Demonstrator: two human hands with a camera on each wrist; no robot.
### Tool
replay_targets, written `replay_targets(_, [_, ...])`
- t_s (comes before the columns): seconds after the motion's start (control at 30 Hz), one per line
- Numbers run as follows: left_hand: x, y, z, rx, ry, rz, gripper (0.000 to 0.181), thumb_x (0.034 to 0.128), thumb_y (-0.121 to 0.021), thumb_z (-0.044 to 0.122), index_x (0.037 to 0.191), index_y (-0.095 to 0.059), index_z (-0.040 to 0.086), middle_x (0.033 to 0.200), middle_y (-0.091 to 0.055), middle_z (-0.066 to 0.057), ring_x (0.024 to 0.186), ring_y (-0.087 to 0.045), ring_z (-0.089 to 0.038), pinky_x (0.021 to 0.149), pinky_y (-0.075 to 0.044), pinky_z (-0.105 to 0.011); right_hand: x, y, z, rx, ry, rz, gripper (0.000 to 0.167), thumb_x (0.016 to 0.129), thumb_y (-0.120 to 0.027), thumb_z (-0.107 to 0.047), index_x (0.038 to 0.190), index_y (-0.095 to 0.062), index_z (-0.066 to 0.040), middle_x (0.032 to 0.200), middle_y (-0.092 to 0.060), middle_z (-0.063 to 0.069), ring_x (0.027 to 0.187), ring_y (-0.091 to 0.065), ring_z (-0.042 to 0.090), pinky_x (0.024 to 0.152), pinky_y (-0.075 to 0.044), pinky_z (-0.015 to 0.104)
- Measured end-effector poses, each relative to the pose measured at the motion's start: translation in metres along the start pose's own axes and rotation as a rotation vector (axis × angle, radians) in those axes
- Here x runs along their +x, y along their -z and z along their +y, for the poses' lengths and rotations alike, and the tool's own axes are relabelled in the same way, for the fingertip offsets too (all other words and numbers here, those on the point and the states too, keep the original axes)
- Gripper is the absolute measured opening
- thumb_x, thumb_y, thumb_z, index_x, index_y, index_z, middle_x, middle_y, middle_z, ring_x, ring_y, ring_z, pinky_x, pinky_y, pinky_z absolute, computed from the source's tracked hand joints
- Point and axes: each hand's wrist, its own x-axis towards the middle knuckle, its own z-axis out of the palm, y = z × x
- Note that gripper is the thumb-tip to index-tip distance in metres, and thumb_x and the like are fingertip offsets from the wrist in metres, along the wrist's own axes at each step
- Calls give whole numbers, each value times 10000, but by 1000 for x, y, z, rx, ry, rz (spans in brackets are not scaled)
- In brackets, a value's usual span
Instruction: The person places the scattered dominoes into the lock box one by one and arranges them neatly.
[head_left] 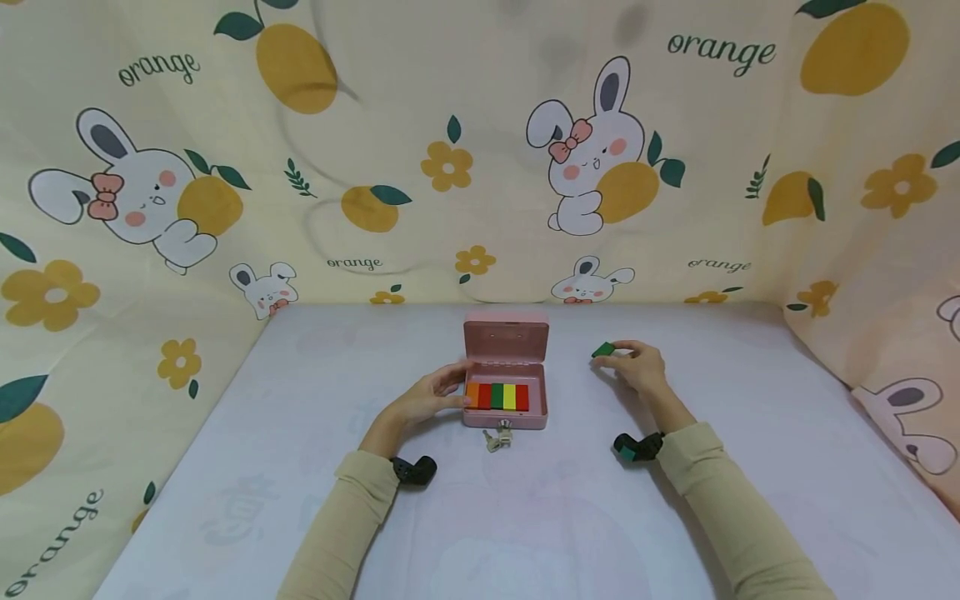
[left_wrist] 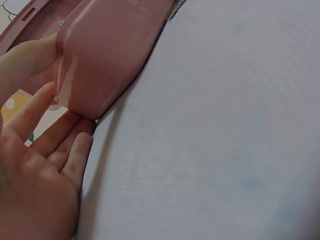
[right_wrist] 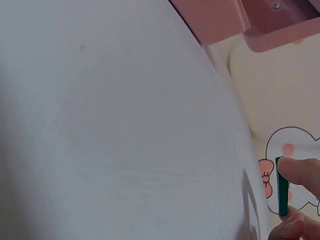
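Note:
A pink metal cash box (head_left: 534,422) stands with its lid (head_left: 506,342) raised. Inside lies a row of coloured blocks: orange (head_left: 472,396), red, green (head_left: 497,396), yellow (head_left: 509,396) and red. My left hand (head_left: 427,396) holds the box at its left side, thumb over the rim by the orange block; in the left wrist view, fingers lie against the box wall (left_wrist: 107,55). To the right of the box, my right hand (head_left: 637,365) pinches a green block (head_left: 603,350) between thumb and fingers, above the table. The right wrist view shows this block edge-on (right_wrist: 283,192).
Two small keys (head_left: 493,440) hang at the lock on the front of the box. The white-covered table (head_left: 525,525) extends around it. Behind and at the sides hangs a cream cloth (head_left: 495,83) printed with rabbits and oranges. Each wrist wears a black camera (head_left: 415,471).

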Motion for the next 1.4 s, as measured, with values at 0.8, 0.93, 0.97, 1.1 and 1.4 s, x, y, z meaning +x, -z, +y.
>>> replay_targets(0.8, [0, 1, -1, -23, -34, -21, 674, 908, -642, 98, 1503, -328, 137, 1625, -232, -77, 1522, -186, -288, 1259, -193, -467, -10, -10, -6, -80, 107, -80, 630, 832, -744, -302, 1354, -516, -33, 665, -496, -115, 667, -450, 68, 621, -390, 200])
replay_targets(0.93, [1, 1, -1, -20, -29, -19, 672, 908, -641, 96, 1502, -332, 145, 1626, -232, -71, 1523, -184, -282, 1259, -192, -467, -15, -11, -11, -68, 120, -98, 617, 836, -743, -292, 1349, -518, -33, 659, -475, -114, 635, -432, 62, 582, -384, 199])
replay_targets(0.97, [1, 1, -1, -19, -27, -18, 672, 907, -641, 95, 1501, -332, 147, 1627, -229, -71, 1524, -181, -283, 1259, -191, -469, -17, -12, -12, -67, 124, -103, 616, 838, -742, -291, 1349, -516, -33, 661, -470, -109, 632, -430, 65, 578, -381, 202])
replay_targets(1.1, [0, 1, -1, -20, -15, -12, 673, 907, -644, 105, 1502, -333, 161, 1630, -219, -64, 1523, -184, -287, 1258, -192, -472, -21, -12, -15, -68, 140, -116, 605, 844, -737, -292, 1345, -517, -37, 662, -463, -99, 628, -426, 76, 574, -374, 210])
replay_targets(1.4, [1, 2, -2, -20, -7, -12, 666, 916, -634, 106, 1505, -325, 147, 1629, -219, -78, 1512, -210, -313, 1255, -197, -482, -29, -16, -17, -76, 166, -137, 599, 836, -747, -277, 1340, -524, -41, 670, -471, -88, 634, -435, 85, 554, -385, 208])
